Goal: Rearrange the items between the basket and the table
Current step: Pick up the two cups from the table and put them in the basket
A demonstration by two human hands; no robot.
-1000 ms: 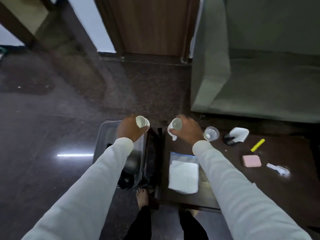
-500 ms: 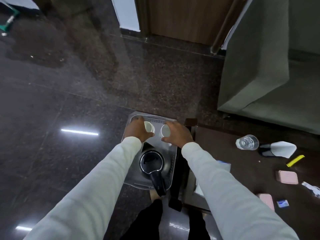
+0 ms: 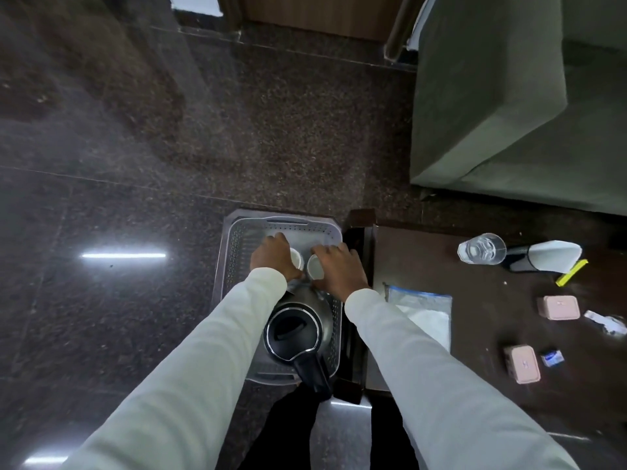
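A grey perforated basket (image 3: 237, 239) stands on the floor, left of a dark wooden table (image 3: 424, 262). Both my hands reach down into its far half. My left hand (image 3: 273, 254) grips a small white cup (image 3: 296, 258). My right hand (image 3: 336, 266) grips a second white cup (image 3: 315, 265) right beside the first. A steel kettle with a black lid (image 3: 293, 329) fills the near half of the basket, its handle pointing toward me.
On the table lie a clear glass (image 3: 481, 248) on its side, a black-and-white object (image 3: 543, 256), a yellow strip (image 3: 571, 273), two pink boxes (image 3: 558, 307), a bag with white cloth (image 3: 424, 313) and small sachets (image 3: 552, 358). A grey-green sofa (image 3: 492, 106) stands behind.
Both hands carried the two cups from above the table edge leftward and down into the basket. The camera has swung left and tilted down.
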